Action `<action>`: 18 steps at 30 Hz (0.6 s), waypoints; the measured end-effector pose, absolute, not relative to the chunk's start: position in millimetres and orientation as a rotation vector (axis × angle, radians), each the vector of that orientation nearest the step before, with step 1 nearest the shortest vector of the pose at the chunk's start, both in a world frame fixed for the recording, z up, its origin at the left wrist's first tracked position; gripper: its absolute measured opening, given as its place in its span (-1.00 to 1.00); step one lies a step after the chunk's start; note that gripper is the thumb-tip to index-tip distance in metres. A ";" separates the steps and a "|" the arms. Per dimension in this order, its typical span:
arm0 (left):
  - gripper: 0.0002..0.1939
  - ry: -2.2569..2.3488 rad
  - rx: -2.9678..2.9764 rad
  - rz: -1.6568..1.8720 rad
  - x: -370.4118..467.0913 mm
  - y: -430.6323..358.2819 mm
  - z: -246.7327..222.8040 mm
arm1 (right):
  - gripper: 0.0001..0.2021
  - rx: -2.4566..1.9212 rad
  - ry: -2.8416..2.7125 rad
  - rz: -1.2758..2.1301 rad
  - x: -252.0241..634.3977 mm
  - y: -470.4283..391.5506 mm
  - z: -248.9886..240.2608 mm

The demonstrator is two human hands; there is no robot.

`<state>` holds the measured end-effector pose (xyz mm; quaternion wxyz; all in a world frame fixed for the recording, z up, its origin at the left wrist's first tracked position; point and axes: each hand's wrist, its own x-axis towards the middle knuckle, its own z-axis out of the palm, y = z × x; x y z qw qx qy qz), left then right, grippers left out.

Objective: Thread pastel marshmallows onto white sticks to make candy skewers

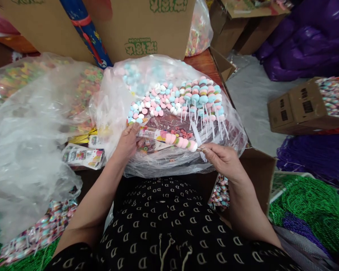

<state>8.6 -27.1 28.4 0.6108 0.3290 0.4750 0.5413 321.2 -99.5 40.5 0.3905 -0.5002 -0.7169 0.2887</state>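
My left hand (pixel 129 139) is closed on the left end of a clear printed wrapper (pixel 149 133). Partly inside that wrapper lies a candy skewer (pixel 180 142) of pink, green and white pieces. The fingers of my right hand (pixel 219 158) pinch the stick at the skewer's right end, beside the white piece. Behind them, several finished skewers (pixel 202 92) are stacked on a plastic bag, their white sticks towards me. Loose pink, blue and white candies (pixel 161 98) are heaped to their left. Small red rings (pixel 181 133) and loose white sticks (pixel 197 133) lie just behind the held skewer.
Cardboard boxes (pixel 141 22) stand at the back, with a blue tube (pixel 86 32) in front. Bags of colourful candy (pixel 31 98) fill the left, beside printed wrappers (pixel 83 156). At the right are a candy box (pixel 307 105), purple strands (pixel 307 158) and green strands (pixel 313 207).
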 end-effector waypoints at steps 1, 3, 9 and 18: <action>-0.53 1.090 0.776 1.256 8.0 -27.4 28.3 | -0.70 -1.266 -1.834 0.731 320.9 -99.6 40.6; -0.50 1.092 0.809 1.266 7.1 -27.8 28.8 | -0.67 -1.257 -1.850 0.731 320.8 -100.3 40.6; -0.44 1.116 0.926 1.248 5.8 -27.3 28.2 | -0.70 -1.293 -1.809 0.855 319.7 -104.8 38.2; -0.37 1.160 1.095 1.181 0.1 -30.0 19.4 | -0.84 -1.331 -1.735 0.982 307.6 -105.6 17.2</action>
